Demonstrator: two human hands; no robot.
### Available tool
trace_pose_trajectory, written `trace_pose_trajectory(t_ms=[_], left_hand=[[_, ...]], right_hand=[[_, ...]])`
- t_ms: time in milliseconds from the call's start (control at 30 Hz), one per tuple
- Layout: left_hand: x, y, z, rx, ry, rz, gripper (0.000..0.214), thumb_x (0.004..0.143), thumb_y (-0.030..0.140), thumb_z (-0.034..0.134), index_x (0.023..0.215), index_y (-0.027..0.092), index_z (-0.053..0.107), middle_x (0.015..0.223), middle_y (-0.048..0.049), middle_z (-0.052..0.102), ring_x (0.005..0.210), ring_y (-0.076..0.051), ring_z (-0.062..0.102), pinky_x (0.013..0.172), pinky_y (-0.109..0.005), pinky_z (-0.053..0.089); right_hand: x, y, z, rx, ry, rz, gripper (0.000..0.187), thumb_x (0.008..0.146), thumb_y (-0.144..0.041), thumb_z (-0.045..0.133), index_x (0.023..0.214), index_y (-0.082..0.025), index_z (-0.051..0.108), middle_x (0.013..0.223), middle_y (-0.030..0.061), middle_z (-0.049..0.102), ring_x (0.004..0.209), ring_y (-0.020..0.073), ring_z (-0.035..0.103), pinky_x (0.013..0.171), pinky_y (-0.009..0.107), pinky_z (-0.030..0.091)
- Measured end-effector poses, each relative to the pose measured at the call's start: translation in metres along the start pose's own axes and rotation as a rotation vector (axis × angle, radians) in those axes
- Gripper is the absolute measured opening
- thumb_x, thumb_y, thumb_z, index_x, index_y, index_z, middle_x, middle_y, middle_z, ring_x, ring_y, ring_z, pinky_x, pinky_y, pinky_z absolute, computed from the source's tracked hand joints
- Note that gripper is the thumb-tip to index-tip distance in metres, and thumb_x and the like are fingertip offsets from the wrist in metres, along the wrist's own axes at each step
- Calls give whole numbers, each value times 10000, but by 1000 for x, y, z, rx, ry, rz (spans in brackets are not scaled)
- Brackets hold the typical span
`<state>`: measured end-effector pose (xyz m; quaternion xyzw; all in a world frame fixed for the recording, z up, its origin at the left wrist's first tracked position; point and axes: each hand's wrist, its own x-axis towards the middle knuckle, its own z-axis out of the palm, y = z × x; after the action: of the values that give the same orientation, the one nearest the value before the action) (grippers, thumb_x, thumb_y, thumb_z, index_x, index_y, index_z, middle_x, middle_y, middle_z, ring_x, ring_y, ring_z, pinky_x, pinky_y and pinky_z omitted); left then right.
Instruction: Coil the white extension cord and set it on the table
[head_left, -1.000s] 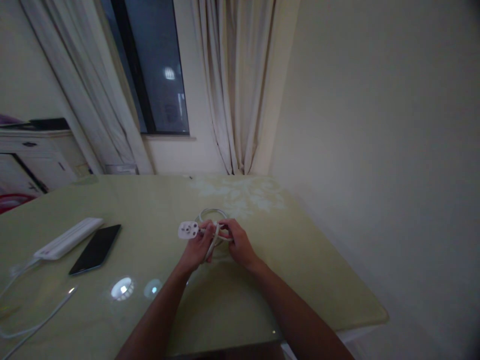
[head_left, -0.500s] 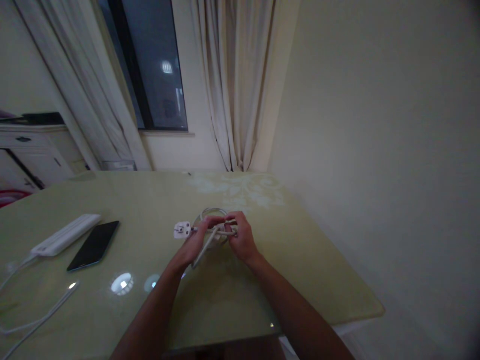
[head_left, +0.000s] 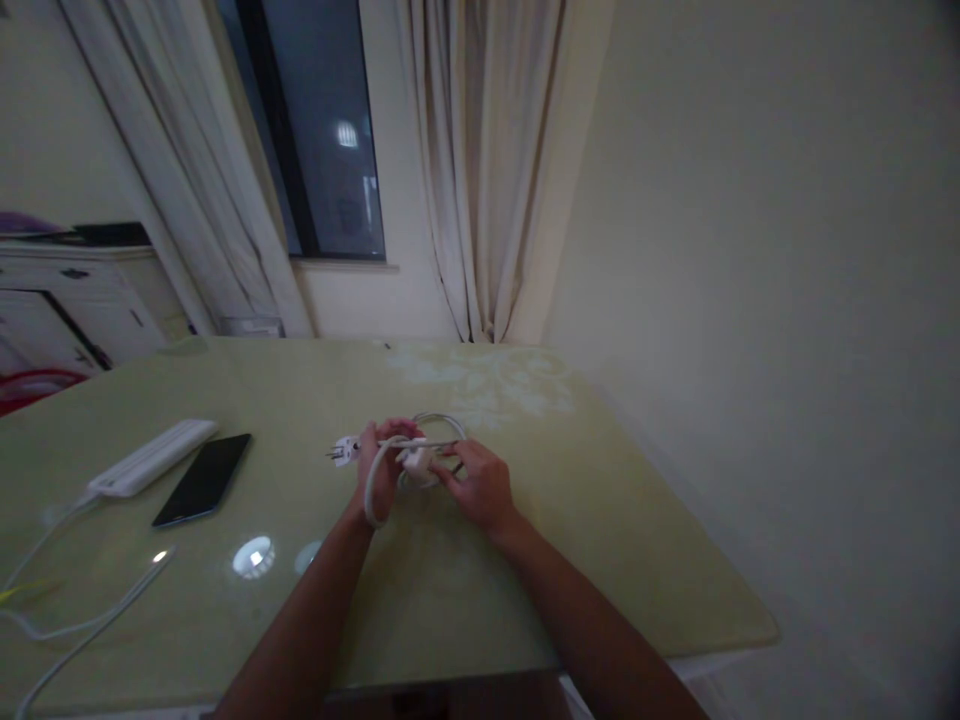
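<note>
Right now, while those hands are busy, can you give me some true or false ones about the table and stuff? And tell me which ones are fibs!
1. The plug pokes out beside the left hand. True.
2. The right hand is holding the phone. False: the phone lies on the table, and the fingers of the right hand are at the cord.
3. The phone's screen is dark. True.
4. The curtains hide the whole window. False: the window shows between the curtains.
5. The white strip is on the floor. False: the white strip lies on the table, beside the phone.
6. The cord makes a loop by the left hand. True.
</note>
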<state>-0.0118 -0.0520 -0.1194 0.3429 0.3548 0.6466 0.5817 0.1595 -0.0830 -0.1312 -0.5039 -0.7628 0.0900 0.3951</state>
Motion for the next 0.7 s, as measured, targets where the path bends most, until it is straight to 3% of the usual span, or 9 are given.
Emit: trace_pose_trajectory(t_ms=[67,167,300,433,500,567,700], left_hand=[[-1,2,1,-39,26,-25,490,915,601,442,844,165,653,718,-52,672,626,-173,619,588,-267,491],[-3,5,1,-88,34,-47,484,943,569,410,833,161,645,701,-52,663,620,-170,626,599,-269,499],[-7,8,3,-171,18,-131,457,984,505,363,871,166,647,717,-55,673,634,-187,655,625,-302,524],[-11,3,7,-149,25,-126,395,965,510,461,849,177,637,696,-34,664,619,-178,648,625,-292,513],[-13,-1,9,-89,-45,-61,389,933,530,524,824,175,639,725,-44,679,679,-194,662,673,-305,522],[-15,-6,11,-18,-132,36,348,883,511,603,816,173,651,812,-67,708,796,-225,682,765,-334,531],[-16,-14,15,181,-226,195,175,796,351,706,855,187,698,999,-92,729,984,-259,665,865,-349,510]], right_hand=[[0,1,3,31,-144,15,413,873,-407,748,1238,-242,648,1200,73,693,925,188,686,807,270,485],[1,7,6,55,-319,39,800,795,-326,808,1501,-269,436,1423,101,564,923,195,702,816,304,524],[3,16,9,194,-350,-68,896,748,-276,826,1532,-247,395,1481,127,513,1270,281,584,1060,393,467],[4,15,10,575,-407,-127,1067,611,-368,942,1521,-196,412,1496,150,513,1383,304,496,1177,428,371],[4,10,11,741,-402,-51,1076,614,-450,939,1522,-201,418,1511,147,507,1391,301,496,1171,431,386],[4,5,12,823,-330,48,972,688,-507,884,1503,-201,451,1487,140,536,1358,289,531,1139,426,423],[4,0,7,711,-168,128,759,750,-545,823,1376,-182,594,1277,119,680,1144,270,648,1000,395,512]])
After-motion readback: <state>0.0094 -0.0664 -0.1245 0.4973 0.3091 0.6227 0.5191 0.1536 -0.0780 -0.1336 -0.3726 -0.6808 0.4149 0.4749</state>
